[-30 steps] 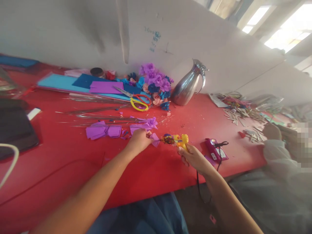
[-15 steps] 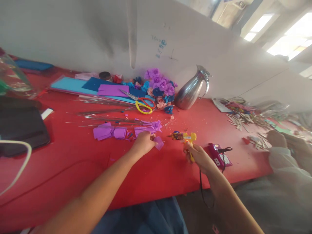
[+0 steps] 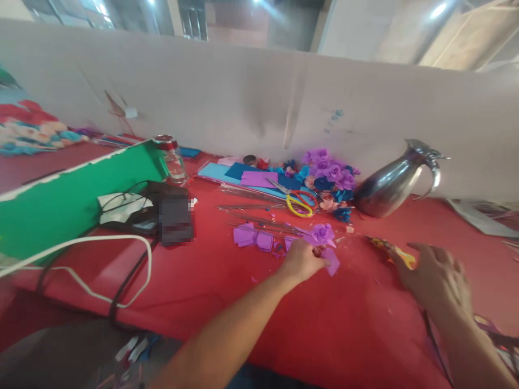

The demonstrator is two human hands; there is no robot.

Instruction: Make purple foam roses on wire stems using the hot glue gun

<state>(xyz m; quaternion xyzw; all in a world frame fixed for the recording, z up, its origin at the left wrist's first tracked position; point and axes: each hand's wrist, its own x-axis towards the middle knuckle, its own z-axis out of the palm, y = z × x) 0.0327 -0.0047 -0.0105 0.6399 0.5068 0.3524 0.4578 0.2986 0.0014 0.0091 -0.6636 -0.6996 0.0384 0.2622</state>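
My left hand (image 3: 300, 261) is closed in a pinch on a purple paper petal (image 3: 332, 263), just above the red table. Next to it lies a purple paper flower (image 3: 323, 233) on a thin wire stem. My right hand (image 3: 436, 276) has its fingers spread and holds nothing. Close beside its thumb, a yellow glue gun (image 3: 405, 258) rests on the table with its nozzle pointing left; the hand partly hides it. Loose purple petals (image 3: 244, 235) lie to the left of my left hand.
Scissors (image 3: 299, 205) lie on coloured paper sheets (image 3: 214, 173), beside a heap of paper flowers (image 3: 333, 172). A metal jug (image 3: 389, 181) stands at the back right. On the left are a glass jar (image 3: 175, 165), a green divider (image 3: 81, 200) and a white cable (image 3: 121, 237).
My right hand has let go of the glue gun, which now lies on the table, and its fingers have opened. The view has swung left. My left hand still pinches the petal.
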